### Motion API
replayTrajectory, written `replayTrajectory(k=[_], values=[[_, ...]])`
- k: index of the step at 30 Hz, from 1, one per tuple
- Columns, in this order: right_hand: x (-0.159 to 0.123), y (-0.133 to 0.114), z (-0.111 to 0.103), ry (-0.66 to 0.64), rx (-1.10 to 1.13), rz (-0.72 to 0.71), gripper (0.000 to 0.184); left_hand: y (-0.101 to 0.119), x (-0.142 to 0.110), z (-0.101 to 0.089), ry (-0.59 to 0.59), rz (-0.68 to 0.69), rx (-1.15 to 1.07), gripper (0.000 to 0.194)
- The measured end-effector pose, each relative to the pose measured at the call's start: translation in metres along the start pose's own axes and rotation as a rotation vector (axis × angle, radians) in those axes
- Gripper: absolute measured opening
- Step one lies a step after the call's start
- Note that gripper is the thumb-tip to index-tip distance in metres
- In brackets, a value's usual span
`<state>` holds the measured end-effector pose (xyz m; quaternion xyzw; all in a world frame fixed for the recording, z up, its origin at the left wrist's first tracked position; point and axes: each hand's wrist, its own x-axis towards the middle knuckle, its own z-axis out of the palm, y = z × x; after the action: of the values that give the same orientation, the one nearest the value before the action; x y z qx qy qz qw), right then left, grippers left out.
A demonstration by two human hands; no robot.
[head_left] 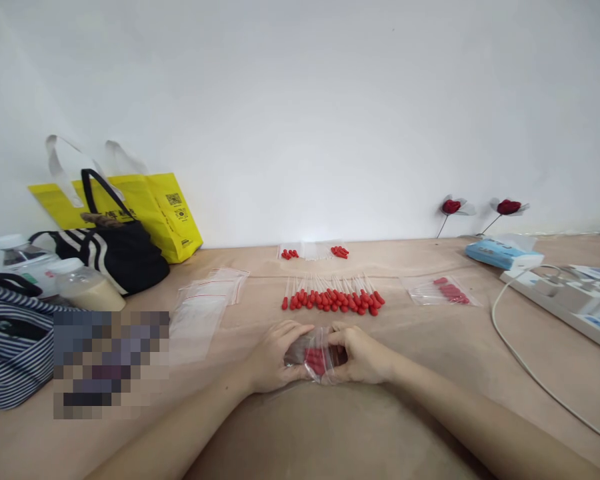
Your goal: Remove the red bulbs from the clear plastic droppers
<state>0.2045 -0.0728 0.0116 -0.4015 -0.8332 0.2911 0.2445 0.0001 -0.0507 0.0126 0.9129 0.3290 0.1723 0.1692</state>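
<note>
I observed the clear bag (325, 341), red tips (315, 362) inside, on the near side of the row of red-tipped sticks (330, 300). The left hand (276, 357) and right hand (364, 353) held its opposite sides, fingers (294, 331) pinching it. Left of the row lay flat bags (203, 310); right, a filled bag (453, 292).

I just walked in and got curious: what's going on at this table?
A person holds a clear zip bag between the left hand and the right hand, with red tips showing through it. Beyond the hands, a row of loose red-tipped sticks lies on the table. A filled bag lies to the right, bagged sticks by the wall, and flat clear bags to the left.
</note>
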Motion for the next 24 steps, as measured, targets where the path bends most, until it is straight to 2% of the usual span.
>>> replayTrajectory(k=[4, 9, 11, 13, 17, 21, 24], values=[[0.0000, 0.0028, -0.0025, -0.057, 0.037, 0.043, 0.030, 0.0021, -0.0008, -0.0011, -0.008, 0.040, -0.003, 0.053], [-0.0003, 0.0026, -0.0023, -0.083, 0.126, 0.010, 0.009, 0.0025, -0.0025, 0.0007, -0.007, 0.056, -0.035, 0.043], [0.0000, 0.0019, 0.0000, -0.099, 0.138, 0.009, 0.013, 0.0027, -0.0026, 0.0010, -0.002, 0.044, -0.038, 0.041], [0.0006, 0.0020, 0.0022, -0.067, 0.134, 0.043, 0.018, 0.0031, -0.0025, 0.0007, -0.006, 0.029, -0.035, 0.041], [0.0019, 0.0034, 0.0027, 0.001, 0.074, 0.060, 0.011, 0.0031, -0.0023, -0.0006, -0.034, 0.012, -0.025, 0.051], [0.0038, 0.0048, 0.0017, 0.061, -0.011, -0.021, 0.016, 0.0019, -0.0023, -0.0004, -0.030, 0.029, -0.019, 0.061], [0.0064, 0.0058, 0.0042, 0.135, -0.069, 0.013, 0.027, 0.0023, -0.0022, -0.0002, -0.030, 0.023, -0.018, 0.064]])
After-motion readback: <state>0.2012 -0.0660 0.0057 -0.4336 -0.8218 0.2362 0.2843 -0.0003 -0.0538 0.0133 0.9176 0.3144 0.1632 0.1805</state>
